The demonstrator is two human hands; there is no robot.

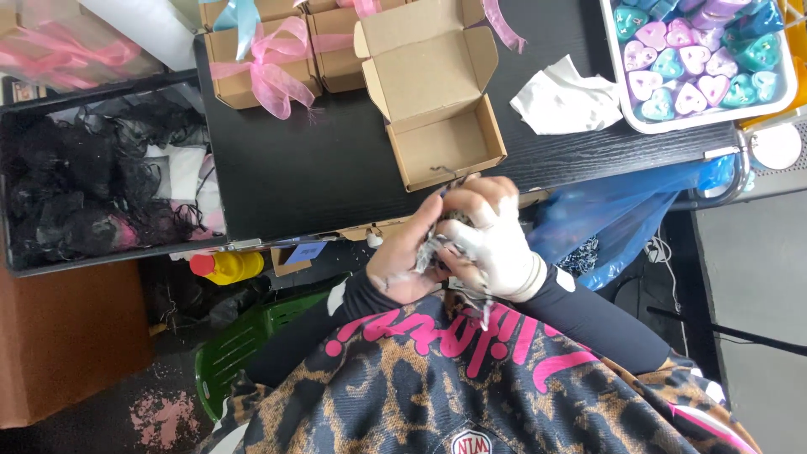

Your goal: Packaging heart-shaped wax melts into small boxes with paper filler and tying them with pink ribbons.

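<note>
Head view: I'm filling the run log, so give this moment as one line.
hands: left and right together on shredded filler | open box ahead on table

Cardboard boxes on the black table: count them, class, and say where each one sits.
4 at least: one open box mid-table, and three ribboned boxes at the top edge. More may lie out of frame.

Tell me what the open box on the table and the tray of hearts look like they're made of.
Open box: plain brown cardboard, matte, with creased fold-out flaps. Tray: probably white plastic, smooth with a rounded rim. Hearts: pastel, slightly glossy, perhaps wax or soap; the picture cannot settle it.
</note>
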